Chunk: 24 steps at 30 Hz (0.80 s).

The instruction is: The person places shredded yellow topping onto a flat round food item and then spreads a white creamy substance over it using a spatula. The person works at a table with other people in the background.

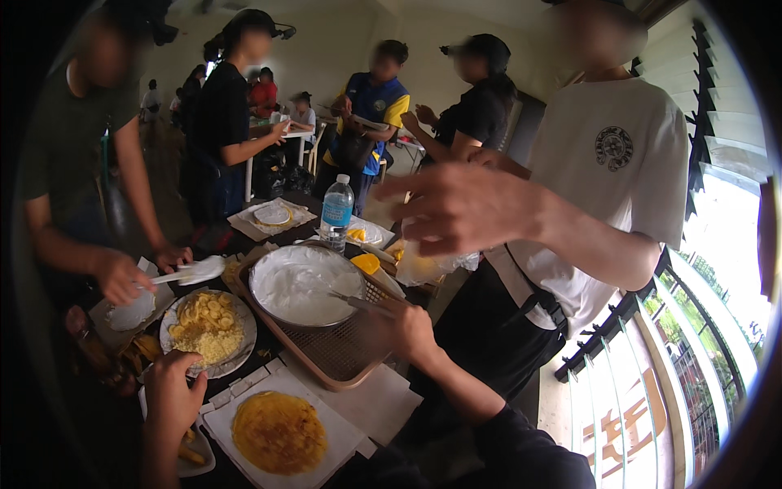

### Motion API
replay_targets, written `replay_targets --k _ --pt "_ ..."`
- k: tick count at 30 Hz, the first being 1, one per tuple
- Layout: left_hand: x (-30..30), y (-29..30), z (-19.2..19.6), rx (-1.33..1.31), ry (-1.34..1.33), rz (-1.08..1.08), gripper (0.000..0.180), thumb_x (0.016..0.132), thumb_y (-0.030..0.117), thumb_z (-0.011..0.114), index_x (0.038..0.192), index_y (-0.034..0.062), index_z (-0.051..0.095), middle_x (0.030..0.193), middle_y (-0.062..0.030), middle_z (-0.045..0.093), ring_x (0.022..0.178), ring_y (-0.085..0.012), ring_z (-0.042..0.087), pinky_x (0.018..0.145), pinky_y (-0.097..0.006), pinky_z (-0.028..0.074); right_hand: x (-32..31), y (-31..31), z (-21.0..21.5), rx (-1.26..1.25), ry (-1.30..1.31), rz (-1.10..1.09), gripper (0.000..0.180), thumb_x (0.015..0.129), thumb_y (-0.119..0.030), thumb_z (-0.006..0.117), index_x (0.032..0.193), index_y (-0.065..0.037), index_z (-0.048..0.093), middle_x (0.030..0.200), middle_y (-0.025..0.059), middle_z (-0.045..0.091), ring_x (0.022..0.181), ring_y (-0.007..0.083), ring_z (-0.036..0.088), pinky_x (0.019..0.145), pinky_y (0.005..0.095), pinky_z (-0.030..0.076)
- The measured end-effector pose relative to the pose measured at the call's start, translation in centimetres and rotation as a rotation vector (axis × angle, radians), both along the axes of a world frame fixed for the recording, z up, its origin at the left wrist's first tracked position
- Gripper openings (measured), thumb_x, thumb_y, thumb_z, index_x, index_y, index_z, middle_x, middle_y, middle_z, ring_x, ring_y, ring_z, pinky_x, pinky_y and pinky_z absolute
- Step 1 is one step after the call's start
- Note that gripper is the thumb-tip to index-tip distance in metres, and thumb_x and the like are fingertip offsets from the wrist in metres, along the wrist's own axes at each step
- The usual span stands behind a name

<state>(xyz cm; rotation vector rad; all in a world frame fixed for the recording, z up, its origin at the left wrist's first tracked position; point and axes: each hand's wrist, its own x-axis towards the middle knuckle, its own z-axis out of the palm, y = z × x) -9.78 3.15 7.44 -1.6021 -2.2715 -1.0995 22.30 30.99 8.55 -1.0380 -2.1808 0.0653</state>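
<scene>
My right hand [399,330] is closed on the handle of a flat, greyish utensil [352,301]. Its far end reaches over the near right side of a metal bowl [305,281] of white cream; whether it is a knife or a spatula I cannot tell. My left hand [175,387] has bent fingers, with the thumb apart, at the near left rim of a plate [248,346] holding banana slices and pale yellow gratings. Between my arms, a round browned yellow crepe [279,432] lies flat on white paper in an opened carton [346,436].
The bowl stands in a brown perforated basket [350,359]. Behind it is a water bottle [336,213]. On the left, a person's hand holds a creamy white spatula [199,270]. From the right, another person's blurred hand [464,208] reaches across above the table. A dish [195,456] lies near left.
</scene>
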Motion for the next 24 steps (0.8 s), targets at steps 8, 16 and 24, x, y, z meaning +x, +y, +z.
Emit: replay_targets --k 8,16,24 --pt "-0.6 -0.5 -0.8 0.008 0.02 -0.011 0.023 0.084 0.008 0.078 0.106 0.0021 0.073 0.097 -0.0175 0.072 0.088 -0.0375 0.07 0.078 -0.046 0.055 -0.4 -0.4 -0.2 0.064 0.045 0.053 0.029 0.095 -0.031 0.075 0.102 -0.002 0.077 0.084 0.0275 0.071 0.08 0.0464 0.072 0.069 0.0501 0.058" --pt "0.5 -0.8 1.4 -0.058 -0.035 -0.016 0.023 0.088 0.007 0.076 0.11 -0.0001 0.073 0.102 -0.0151 0.075 0.085 -0.028 0.073 0.079 -0.039 0.057 -0.2 -0.9 0.0 0.004 0.097 0.017 0.027 0.096 -0.029 0.074 0.102 -0.004 0.078 0.086 0.026 0.073 0.086 0.0464 0.072 0.076 0.0513 0.058" --pt "0.0 -0.5 1.4 -0.054 -0.034 -0.033 0.022 0.09 0.006 0.075 0.111 -0.0015 0.073 0.102 -0.0159 0.076 0.083 -0.0268 0.073 0.077 -0.037 0.057 -0.4 -0.5 0.7 0.001 0.068 -0.006 0.031 0.099 -0.03 0.071 0.107 0.0 0.077 0.086 0.0257 0.074 0.084 0.0422 0.075 0.075 0.0462 0.057"
